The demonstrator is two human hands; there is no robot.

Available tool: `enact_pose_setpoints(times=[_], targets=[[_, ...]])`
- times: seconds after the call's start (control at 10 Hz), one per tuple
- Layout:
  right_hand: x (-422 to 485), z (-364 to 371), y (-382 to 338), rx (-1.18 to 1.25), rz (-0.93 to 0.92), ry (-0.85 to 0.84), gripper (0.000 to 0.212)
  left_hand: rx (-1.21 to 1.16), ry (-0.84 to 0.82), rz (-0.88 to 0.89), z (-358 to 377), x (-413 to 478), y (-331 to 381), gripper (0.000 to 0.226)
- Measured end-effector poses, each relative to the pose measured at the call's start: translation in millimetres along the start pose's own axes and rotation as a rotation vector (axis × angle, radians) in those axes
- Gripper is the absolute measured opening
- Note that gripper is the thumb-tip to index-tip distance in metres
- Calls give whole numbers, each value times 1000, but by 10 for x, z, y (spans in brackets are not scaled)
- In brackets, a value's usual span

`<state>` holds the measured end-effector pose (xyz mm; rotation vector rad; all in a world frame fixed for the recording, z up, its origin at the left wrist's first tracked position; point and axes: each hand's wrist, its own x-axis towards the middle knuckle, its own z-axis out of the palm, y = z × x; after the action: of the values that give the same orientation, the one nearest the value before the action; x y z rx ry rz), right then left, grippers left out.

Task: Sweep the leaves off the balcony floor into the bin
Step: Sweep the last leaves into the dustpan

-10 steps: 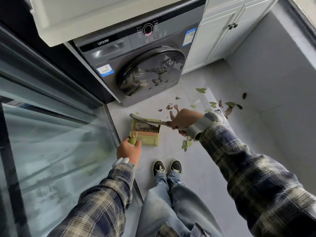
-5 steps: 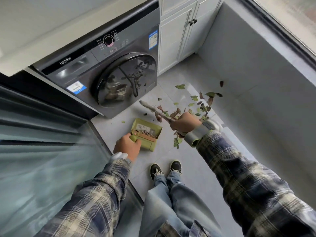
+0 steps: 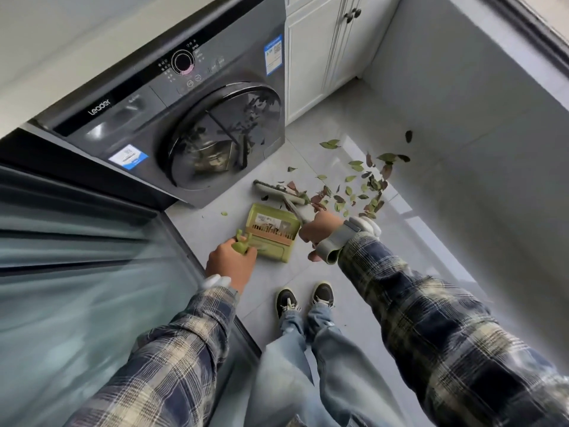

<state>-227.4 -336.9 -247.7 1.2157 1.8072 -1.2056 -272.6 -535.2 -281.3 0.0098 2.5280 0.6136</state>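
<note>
Pushed the brush (image 3: 278,192) outward since a second earlier: held it across the dustpan (image 3: 271,221) then, set it just beyond the pan's far rim now, at the left fringe of the leaves (image 3: 349,191). Swung the head as well, bringing more of the right wall (image 3: 462,103) into sight.

Gripped the pan's green stub handle (image 3: 241,245) with the left hand (image 3: 228,261), fingers curled tight round it, knuckles up. Held the pan low over the pale floor tiles (image 3: 354,288), mouth turned to the far side, a toothed comb strip across its middle. Clamped the right hand (image 3: 320,231) round the brush's slim shaft (image 3: 295,212), just right of the pan; fingers wrapped under and mostly hidden. Wore a grey band (image 3: 337,241) on that wrist.

Left the leaves, green and brown, scattered on the tiles right of the brush head and on toward the right wall, thickest just beyond the right hand.

Stood with dark sneakers (image 3: 288,302) side by side on the near side of the pan. Faced a dark Leader washing machine (image 3: 147,124) at far left, white cabinet doors (image 3: 311,57) to its right, a glass sliding door (image 3: 77,288) along the left.
</note>
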Motion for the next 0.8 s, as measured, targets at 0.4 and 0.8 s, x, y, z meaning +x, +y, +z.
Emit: enact_pose_setpoints(times=[0.4, 0.8], targets=[[-162, -51, 55, -202, 52, -159, 20, 50, 22, 33, 71, 66, 51, 23], [-100, -275, -163, -175, 24, 70, 9, 58, 17, 44, 112, 93, 82, 20]])
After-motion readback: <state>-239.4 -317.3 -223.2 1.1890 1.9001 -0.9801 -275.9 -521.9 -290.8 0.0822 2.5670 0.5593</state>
